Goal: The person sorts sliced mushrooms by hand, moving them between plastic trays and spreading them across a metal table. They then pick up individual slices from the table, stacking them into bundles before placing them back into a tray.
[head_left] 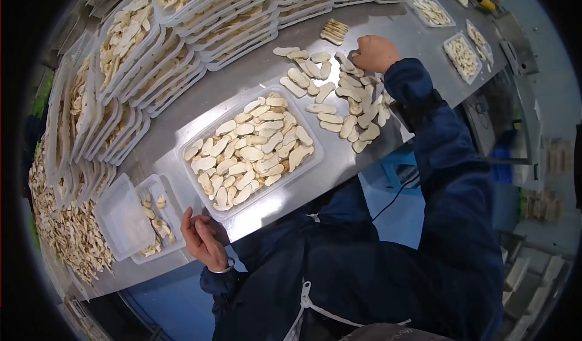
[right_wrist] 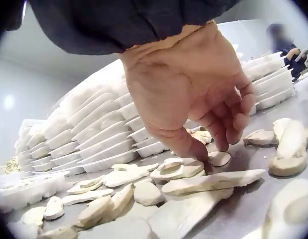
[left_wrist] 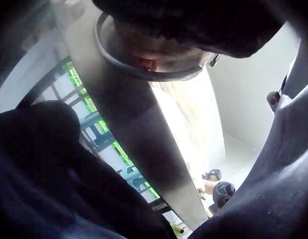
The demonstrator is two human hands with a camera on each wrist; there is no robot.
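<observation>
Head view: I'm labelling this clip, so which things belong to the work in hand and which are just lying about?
In hand:
- right hand picking among the loose slices
- filled tray of slices
- left hand resting at the table edge

Lying about:
- stacked trays
- small trays at the far end
- heap of slices

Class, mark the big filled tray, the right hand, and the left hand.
big filled tray (head_left: 311, 164): head view, bare near rim.
right hand (head_left: 374, 52): head view, back of hand.
left hand (head_left: 203, 239): head view, back of hand.
</observation>
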